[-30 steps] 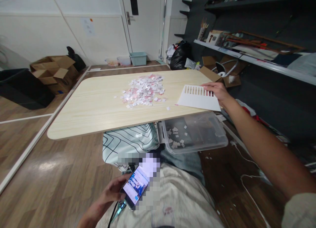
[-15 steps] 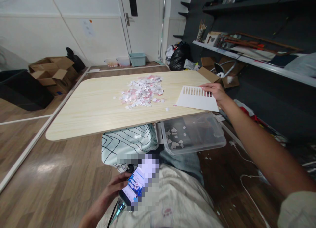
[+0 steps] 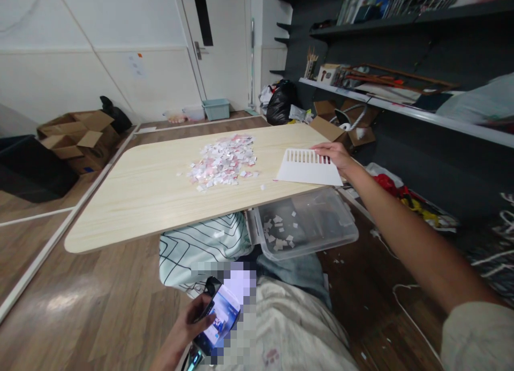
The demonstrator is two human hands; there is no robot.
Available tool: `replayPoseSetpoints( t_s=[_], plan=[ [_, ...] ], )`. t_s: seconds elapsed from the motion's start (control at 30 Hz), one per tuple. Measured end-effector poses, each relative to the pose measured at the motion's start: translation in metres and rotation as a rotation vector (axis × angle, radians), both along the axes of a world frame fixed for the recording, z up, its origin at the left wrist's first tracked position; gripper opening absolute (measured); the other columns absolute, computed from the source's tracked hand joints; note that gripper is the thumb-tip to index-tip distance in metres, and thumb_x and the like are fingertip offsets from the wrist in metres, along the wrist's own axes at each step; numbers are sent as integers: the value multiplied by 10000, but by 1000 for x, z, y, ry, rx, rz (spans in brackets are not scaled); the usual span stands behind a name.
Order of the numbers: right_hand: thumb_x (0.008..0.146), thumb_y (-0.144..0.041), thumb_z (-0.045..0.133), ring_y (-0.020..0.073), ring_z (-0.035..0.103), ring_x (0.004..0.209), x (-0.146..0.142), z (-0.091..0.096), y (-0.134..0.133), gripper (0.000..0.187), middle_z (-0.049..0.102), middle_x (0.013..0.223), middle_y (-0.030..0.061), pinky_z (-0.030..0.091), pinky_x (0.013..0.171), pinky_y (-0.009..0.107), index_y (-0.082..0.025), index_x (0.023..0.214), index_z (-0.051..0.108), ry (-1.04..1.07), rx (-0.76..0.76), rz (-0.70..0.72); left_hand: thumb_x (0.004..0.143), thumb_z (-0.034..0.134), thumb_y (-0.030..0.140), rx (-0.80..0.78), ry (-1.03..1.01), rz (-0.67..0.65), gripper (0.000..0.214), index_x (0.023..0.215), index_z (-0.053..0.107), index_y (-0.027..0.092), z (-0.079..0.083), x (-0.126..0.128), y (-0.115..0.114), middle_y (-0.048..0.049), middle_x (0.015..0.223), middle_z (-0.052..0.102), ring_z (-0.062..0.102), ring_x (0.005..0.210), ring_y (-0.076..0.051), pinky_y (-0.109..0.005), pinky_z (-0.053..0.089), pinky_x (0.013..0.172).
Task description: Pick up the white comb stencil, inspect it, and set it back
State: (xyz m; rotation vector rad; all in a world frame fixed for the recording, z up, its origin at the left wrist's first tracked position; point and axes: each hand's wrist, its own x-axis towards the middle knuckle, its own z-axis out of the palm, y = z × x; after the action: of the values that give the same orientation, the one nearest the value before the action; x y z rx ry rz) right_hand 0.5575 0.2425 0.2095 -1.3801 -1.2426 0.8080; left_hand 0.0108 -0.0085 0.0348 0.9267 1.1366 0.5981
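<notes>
My right hand [image 3: 335, 153] rests with fingers laid flat on the far edge of a white slotted plastic sheet [image 3: 307, 169] lying at the right end of a light wooden table [image 3: 152, 199]. A heap of small white and pink paper pieces [image 3: 223, 167] lies in the middle of the table, left of the sheet. My left hand [image 3: 188, 328] is low near my lap, closed around a lit phone [image 3: 219, 320] with a cable attached.
A clear plastic bin [image 3: 309, 226] holding a few paper pieces sits under the table's near right edge. A patterned cushion [image 3: 201, 242] lies beside it. Cardboard boxes [image 3: 76, 138] stand at the left, dark shelves [image 3: 401, 103] along the right wall, cords [image 3: 405, 301] on the floor.
The view has shifted up and right, so the table appears lower and further left. My left hand with the phone sits lower in the view. My right hand stays on the sheet.
</notes>
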Motion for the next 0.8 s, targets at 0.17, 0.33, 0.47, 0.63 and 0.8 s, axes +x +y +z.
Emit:
replayPoseSetpoints(
  t_s=[0.17,0.33,0.47,0.63,0.8],
  plan=[
    [564,-352,925,166,580,584,-5,4,-3,290,780,720,59,410,569,305,-197,797,849,20,3,6,579,1081,697,45,64,9,717,944,717,199,-21,-3,-5,-31,861,699,656,802,-232,-333,542,742],
    [564,-372,909,155,556,566,-5,6,-6,299,751,671,39,387,558,298,-199,804,859,20,-13,34,632,1017,801,47,19,22,720,889,749,183,-25,-5,-4,-42,850,705,648,794,-211,-307,508,726],
    [543,-403,923,139,514,536,-6,6,-7,319,701,608,12,359,545,292,-205,780,844,17,-20,50,650,1038,736,25,3,-4,650,836,758,180,-9,-2,0,-40,807,696,642,784,-211,-300,505,723],
    [534,-404,933,157,553,570,-8,6,-7,331,749,668,37,377,558,300,-208,783,838,26,0,31,645,1058,639,-30,-20,27,576,861,775,186,10,3,2,-47,822,721,671,788,-238,-330,542,749],
    [551,-420,943,167,569,576,-6,5,-6,357,744,671,42,400,582,315,-201,809,830,24,-4,30,667,1023,711,-80,-2,55,617,867,782,179,16,3,1,-28,769,695,639,711,-207,-303,510,686]
  ],
)
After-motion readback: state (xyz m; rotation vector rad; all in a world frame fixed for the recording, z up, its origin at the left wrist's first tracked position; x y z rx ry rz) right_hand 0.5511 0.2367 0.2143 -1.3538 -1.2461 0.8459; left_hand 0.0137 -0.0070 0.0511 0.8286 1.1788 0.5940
